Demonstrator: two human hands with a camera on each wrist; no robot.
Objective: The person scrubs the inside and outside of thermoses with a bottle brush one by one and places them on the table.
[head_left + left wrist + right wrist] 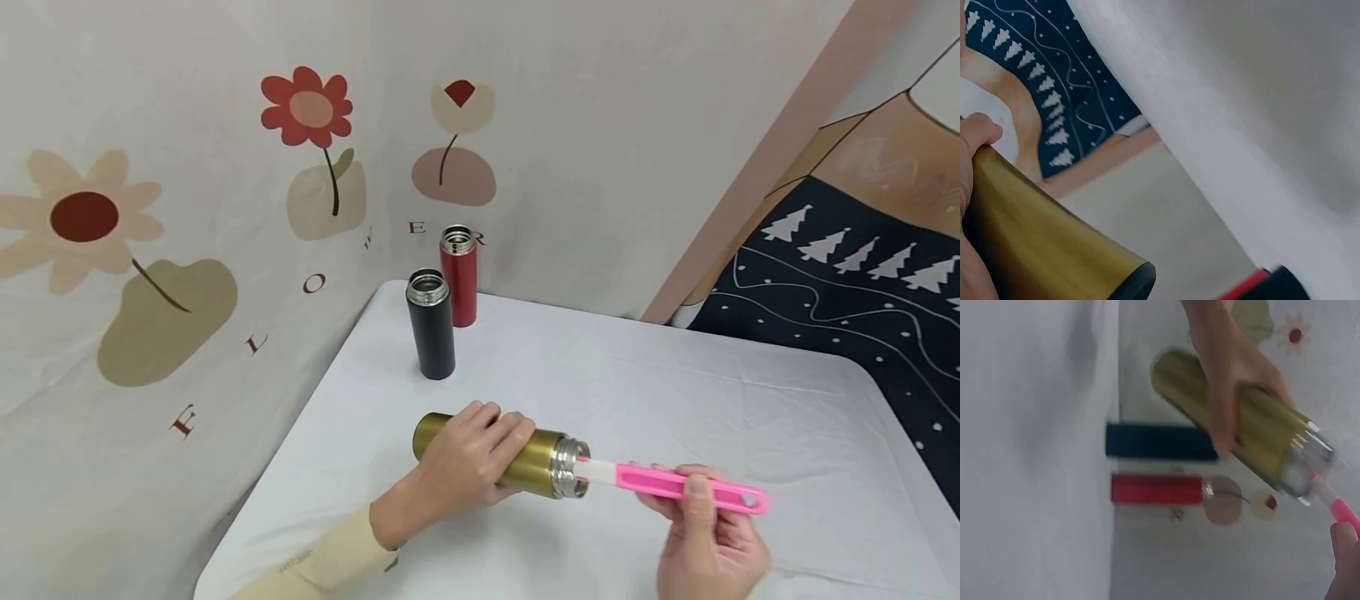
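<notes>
My left hand (465, 458) grips a gold metal flask (536, 462) held sideways just above the table, its silver open mouth pointing right. My right hand (705, 533) pinches the pink handle of a bottle brush (682, 485), whose white neck enters the flask mouth; the brush head is hidden inside. In the left wrist view the gold flask (1041, 244) fills the lower left with my thumb (975, 134) on it. The right wrist view shows the flask (1241, 419) wrapped by my left hand (1229, 381) and the brush neck (1335, 503).
A black flask (431, 325) and a red flask (459, 275) stand open-topped at the table's (675, 392) far left corner. A flower-print cloth hangs behind. A dark blue tree-pattern cloth (862, 275) lies to the right.
</notes>
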